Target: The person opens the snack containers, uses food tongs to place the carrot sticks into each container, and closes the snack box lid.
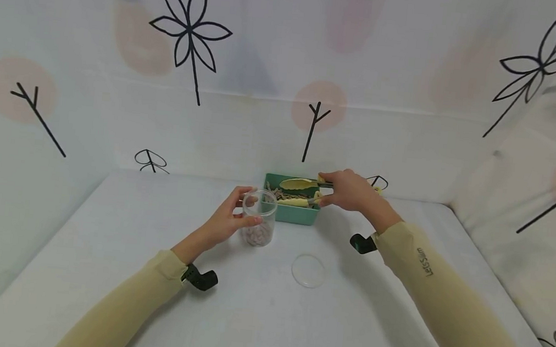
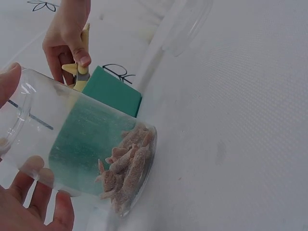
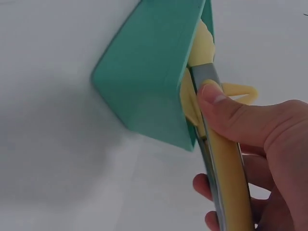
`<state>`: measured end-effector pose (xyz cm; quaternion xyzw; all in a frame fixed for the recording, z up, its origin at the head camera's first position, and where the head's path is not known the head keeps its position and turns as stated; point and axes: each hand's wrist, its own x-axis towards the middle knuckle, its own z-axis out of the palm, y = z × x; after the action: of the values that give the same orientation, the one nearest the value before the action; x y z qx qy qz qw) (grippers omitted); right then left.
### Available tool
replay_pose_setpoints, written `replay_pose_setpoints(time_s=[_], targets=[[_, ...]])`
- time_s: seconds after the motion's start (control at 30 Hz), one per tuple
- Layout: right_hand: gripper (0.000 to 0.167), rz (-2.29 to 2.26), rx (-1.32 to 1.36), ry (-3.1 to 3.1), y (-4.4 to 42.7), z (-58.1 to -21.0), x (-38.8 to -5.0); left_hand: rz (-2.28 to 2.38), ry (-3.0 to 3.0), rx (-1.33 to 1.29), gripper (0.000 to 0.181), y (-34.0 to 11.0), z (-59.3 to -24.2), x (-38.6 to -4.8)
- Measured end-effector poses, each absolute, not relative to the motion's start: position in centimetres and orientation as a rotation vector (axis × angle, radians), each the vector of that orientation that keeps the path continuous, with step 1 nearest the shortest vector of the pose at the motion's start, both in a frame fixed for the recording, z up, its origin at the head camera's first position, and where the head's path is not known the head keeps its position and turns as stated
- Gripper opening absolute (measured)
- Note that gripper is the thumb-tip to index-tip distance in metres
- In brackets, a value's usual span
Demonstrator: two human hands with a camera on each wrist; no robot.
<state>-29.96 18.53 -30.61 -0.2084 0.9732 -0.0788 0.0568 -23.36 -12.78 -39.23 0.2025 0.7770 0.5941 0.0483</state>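
A clear jar (image 1: 259, 216) with brownish-pink pieces (image 2: 127, 168) at its bottom stands on the table, and my left hand (image 1: 224, 218) grips it from the left. Beside it on the right is a green box (image 1: 296, 215) holding thin brownish pieces. My right hand (image 1: 353, 192) pinches yellow tongs (image 3: 226, 168) by their handles, thumb on one arm. The tongs' yellow heads (image 1: 297, 184) are apart, one above the other, at the box's opening; the lower one lies over the pieces. In the right wrist view the box wall hides most of the heads.
A clear round lid (image 1: 308, 271) lies on the white table (image 1: 255, 315) in front of the jar and box. Behind them rises a pale cloth (image 1: 252, 132) with leaf drawings. Another cloth side stands at the right.
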Motion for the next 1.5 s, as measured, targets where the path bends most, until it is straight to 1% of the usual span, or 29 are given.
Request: replay_pose_setpoints(time_s=[0.33, 0.6, 0.77, 0.97, 1.03, 1.2, 1.5], targets=[[0.074, -0.219, -0.651, 2.870, 17.0, -31.0, -31.3, 1.808, 2.366, 0.607, 0.069, -12.7, -39.0, -23.2], [0.061, -0.459, -0.701, 2.885, 17.6, -31.6, -30.5, 1.821, 2.337, 0.600, 0.071, -12.6, -39.2, -23.4], [0.054, -0.510, -0.730, 2.931, 18.2, -32.5, -30.0, 1.807, 2.318, 0.587, 0.073, -12.6, -39.0, -23.4], [0.050, -0.600, -0.739, 2.954, 18.7, -33.0, -29.5, 1.792, 2.328, 0.597, 0.069, -12.4, -36.5, -21.6], [0.051, -0.587, -0.726, 2.972, 18.8, -32.8, -29.4, 1.794, 2.339, 0.608, 0.068, -12.5, -36.7, -21.7], [0.051, -0.574, -0.721, 3.021, 19.4, -31.9, -29.0, 1.804, 2.362, 0.619, 0.069, -12.8, -39.1, -23.2], [0.052, -0.700, -0.698, 3.030, 21.2, -30.8, -29.0, 1.827, 2.345, 0.606, 0.070, -12.7, -39.2, -23.4]])
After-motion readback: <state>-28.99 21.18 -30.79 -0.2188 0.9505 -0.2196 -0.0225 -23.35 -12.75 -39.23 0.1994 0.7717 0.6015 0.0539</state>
